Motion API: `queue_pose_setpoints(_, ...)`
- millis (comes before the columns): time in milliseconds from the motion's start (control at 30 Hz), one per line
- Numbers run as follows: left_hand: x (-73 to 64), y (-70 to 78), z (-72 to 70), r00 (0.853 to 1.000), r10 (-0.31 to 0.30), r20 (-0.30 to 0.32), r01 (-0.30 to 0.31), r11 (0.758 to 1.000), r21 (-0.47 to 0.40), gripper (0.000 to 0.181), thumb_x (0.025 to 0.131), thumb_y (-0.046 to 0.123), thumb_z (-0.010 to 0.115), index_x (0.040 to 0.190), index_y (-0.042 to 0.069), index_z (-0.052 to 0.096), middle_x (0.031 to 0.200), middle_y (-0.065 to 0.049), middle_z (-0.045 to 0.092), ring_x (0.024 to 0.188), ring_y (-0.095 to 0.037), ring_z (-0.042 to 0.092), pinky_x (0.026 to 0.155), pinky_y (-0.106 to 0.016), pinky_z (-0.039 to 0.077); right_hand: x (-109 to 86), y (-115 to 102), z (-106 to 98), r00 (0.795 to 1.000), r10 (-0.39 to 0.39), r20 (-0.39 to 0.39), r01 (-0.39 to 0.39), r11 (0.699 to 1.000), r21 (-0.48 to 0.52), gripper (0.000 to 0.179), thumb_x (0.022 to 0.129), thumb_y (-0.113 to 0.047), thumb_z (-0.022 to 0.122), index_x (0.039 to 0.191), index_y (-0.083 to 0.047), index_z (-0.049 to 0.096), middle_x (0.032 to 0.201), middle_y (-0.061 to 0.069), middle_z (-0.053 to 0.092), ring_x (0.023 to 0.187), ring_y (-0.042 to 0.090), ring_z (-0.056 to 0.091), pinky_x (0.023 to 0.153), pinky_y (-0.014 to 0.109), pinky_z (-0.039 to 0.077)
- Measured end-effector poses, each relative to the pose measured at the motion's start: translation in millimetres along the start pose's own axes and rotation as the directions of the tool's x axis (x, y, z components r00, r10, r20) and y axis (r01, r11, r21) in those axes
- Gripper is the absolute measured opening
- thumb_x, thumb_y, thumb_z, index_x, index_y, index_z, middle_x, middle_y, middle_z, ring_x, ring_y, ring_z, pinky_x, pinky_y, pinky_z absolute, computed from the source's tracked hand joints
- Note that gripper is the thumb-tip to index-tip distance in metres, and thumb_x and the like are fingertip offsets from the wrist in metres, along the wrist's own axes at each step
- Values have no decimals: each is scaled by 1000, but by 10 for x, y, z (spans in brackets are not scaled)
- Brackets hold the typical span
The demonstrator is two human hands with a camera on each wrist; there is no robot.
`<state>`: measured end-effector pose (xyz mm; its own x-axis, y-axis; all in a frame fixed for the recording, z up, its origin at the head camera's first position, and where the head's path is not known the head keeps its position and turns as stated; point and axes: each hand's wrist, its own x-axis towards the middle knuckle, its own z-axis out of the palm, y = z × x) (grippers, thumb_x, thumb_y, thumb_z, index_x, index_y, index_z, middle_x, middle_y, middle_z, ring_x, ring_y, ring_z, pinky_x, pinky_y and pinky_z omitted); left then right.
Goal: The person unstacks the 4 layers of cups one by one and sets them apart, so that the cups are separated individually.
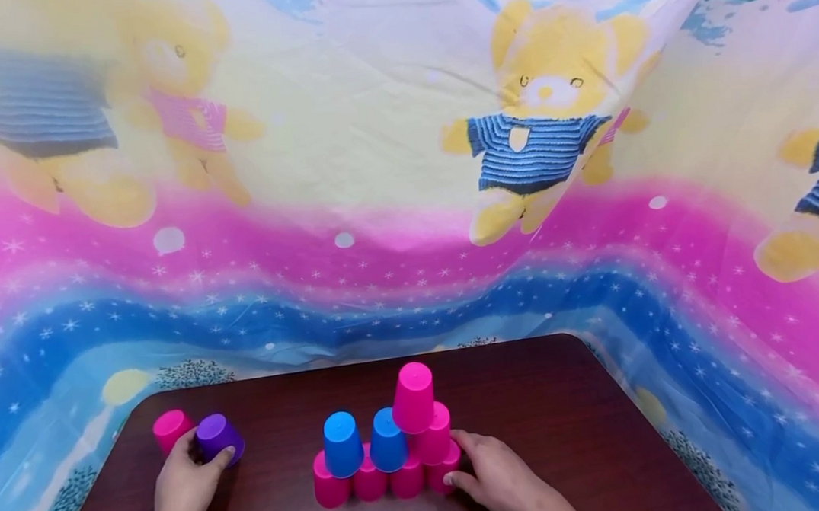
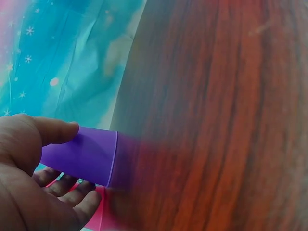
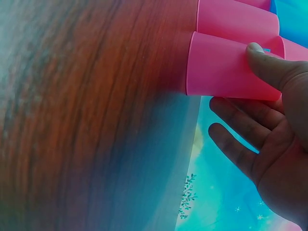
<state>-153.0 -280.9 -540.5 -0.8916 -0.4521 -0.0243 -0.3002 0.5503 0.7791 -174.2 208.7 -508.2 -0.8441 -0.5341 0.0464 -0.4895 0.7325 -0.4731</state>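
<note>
My left hand holds an upside-down purple cup between thumb and fingers at the table's left side. In the left wrist view the purple cup has its rim close to the tabletop. A pink cup stands right beside it, partly behind my fingers. My right hand grips the rightmost pink cup of a stack's bottom row, thumb on one side and fingers on the other. Several pink cups form that row. Above are a left blue cup, another blue cup and a pink cup; one pink cup tops them.
The dark wooden table has rounded back corners. Behind it and along its sides hangs a cloth printed with bears and snowflakes. Bare wood lies between the purple cup and the stack.
</note>
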Motion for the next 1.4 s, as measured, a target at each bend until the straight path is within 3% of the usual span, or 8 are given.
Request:
queue_pose_setpoints(233, 31, 113, -62, 999, -34, 13, 34, 999, -5, 87, 92, 30, 79, 154, -10, 32, 149, -41, 41, 137, -57, 42, 108, -68, 41, -8, 7, 1, 1000, 0, 10, 0, 1000, 6, 53, 94, -44, 76, 139, -19, 60, 122, -10, 69, 109, 7, 66, 92, 38, 59)
queue_pose_setpoints(567, 7, 316, -188, 999, 36, -30, -38, 998, -55, 82, 93, 26, 78, 155, -6, 35, 153, -31, 44, 141, -49, 42, 109, -61, 42, -9, 12, 2, 999, 37, 40, -39, 999, 35, 53, 94, -47, 75, 138, -21, 60, 124, -11, 68, 108, 5, 65, 93, 39, 59)
queue_pose_setpoints(700, -53, 422, -233, 993, 81, -89, -83, 996, -16, 77, 94, 33, 77, 154, 0, 42, 147, -28, 51, 130, -47, 51, 97, -59, 47, -4, 11, 8, 998, 51, 45, -53, 998, 45, 52, 94, -47, 75, 137, -21, 61, 122, -12, 68, 106, 5, 65, 93, 40, 59)
queue_pose_setpoints(867, -192, 651, -257, 964, 222, -145, -221, 975, 22, 64, 95, 37, 76, 145, 4, 54, 144, -29, 52, 126, -50, 50, 93, -63, 43, 2, 7, 0, 997, 57, 55, -60, 997, 51, 52, 94, -46, 75, 138, -20, 61, 120, -13, 68, 105, 5, 65, 91, 39, 60)
queue_pose_setpoints(1000, -313, 881, -241, 934, 331, -135, -329, 944, 38, 55, 96, 38, 75, 139, 8, 61, 146, -26, 53, 125, -49, 53, 93, -63, 46, 13, 6, -11, 997, 52, 56, -55, 997, 53, 52, 95, -46, 75, 138, -20, 61, 119, -13, 68, 104, 4, 65, 91, 38, 60)
queue_pose_setpoints(1133, -415, 1081, -204, 915, 391, -100, -390, 920, 30, 50, 95, 41, 76, 136, 13, 64, 143, -20, 57, 116, -41, 59, 90, -59, 49, 24, 12, -15, 998, 41, 41, -43, 998, 35, 52, 95, -46, 75, 137, -21, 61, 121, -12, 68, 105, 4, 65, 91, 38, 60)
queue_pose_setpoints(1400, -497, 1273, -56, 887, 458, -54, -461, 885, -66, 42, 95, 35, 78, 131, 16, 66, 136, -11, 64, 129, -39, 56, 100, -61, 48, 10, 8, -8, 996, 75, 52, -77, 996, 37, 57, 92, -48, 76, 139, -19, 61, 120, -11, 69, 105, 8, 66, 92, 41, 60)
